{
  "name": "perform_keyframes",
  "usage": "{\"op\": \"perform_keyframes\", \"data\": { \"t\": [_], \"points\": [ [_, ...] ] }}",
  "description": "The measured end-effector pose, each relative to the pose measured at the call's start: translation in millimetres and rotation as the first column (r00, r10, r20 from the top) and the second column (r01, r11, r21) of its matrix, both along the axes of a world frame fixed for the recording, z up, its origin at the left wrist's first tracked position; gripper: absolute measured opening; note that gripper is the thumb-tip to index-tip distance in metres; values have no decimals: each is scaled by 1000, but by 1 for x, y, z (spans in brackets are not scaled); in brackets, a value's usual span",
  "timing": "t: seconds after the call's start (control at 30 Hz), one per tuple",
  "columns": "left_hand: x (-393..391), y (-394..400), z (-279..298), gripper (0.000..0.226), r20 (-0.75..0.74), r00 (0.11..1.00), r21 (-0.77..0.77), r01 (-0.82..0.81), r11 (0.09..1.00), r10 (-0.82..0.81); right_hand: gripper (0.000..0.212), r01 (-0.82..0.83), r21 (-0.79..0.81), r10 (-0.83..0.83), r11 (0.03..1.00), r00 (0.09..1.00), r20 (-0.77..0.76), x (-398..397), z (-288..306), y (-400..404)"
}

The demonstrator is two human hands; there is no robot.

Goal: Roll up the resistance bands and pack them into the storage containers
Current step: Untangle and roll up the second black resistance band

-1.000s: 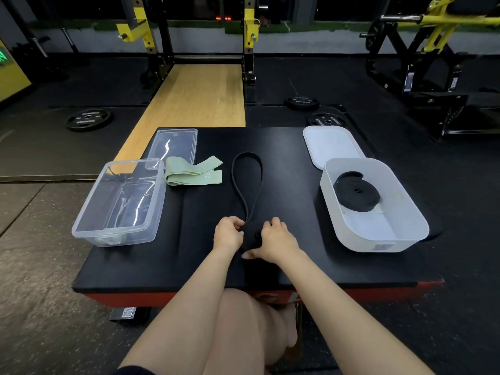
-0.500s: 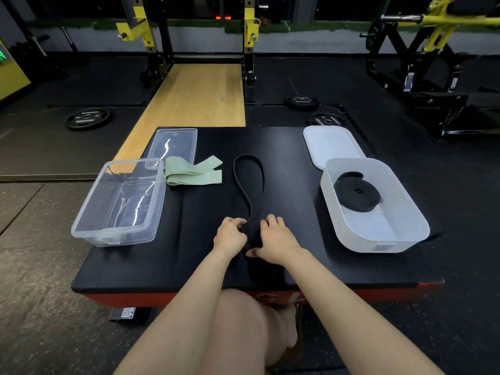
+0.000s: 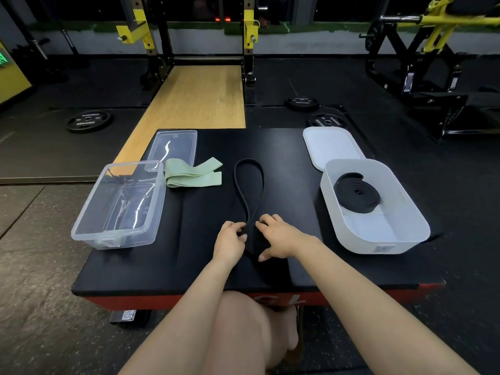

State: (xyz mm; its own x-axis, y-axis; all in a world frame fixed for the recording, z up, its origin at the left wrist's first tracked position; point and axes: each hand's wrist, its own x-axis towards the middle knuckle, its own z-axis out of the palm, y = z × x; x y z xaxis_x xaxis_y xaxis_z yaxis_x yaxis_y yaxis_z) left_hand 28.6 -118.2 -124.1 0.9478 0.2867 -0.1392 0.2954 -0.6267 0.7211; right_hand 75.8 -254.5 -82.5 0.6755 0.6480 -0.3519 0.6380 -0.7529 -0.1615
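A black band [image 3: 249, 185] lies on the black bench [image 3: 284, 147], whose front edge is red. The folded band [image 3: 193, 174] is pale green; one tub [image 3: 119, 204] is clear, the other [image 3: 378, 234] white.

Bare desk [image 3: 286, 169] lies between the black loop band [image 3: 250, 185] and the white container [image 3: 378, 239]. On the left, the green band [image 3: 189, 175] and the clear container [image 3: 119, 207] stand close together.

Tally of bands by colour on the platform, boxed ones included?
Black: 2, a rolled band in the white container and a loop band under both hands
Green: 1, a folded band
Total: 3
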Motion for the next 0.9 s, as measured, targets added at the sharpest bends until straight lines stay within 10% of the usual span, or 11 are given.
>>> {"op": "perform_keyframes", "data": {
  "t": [0.53, 0.9],
  "points": [
    [7, 6, -3, 37, -13, 999, -4, -47, 999, 47, 93, -131, -54, 131, 990, 991, -11, 13, 6, -4],
    [8, 0, -1, 34, 17, 993, -33, -115, 993, 115, 99, 356, 119, -362, 927, 932, 29, -25, -9, 0]
  ]
}}
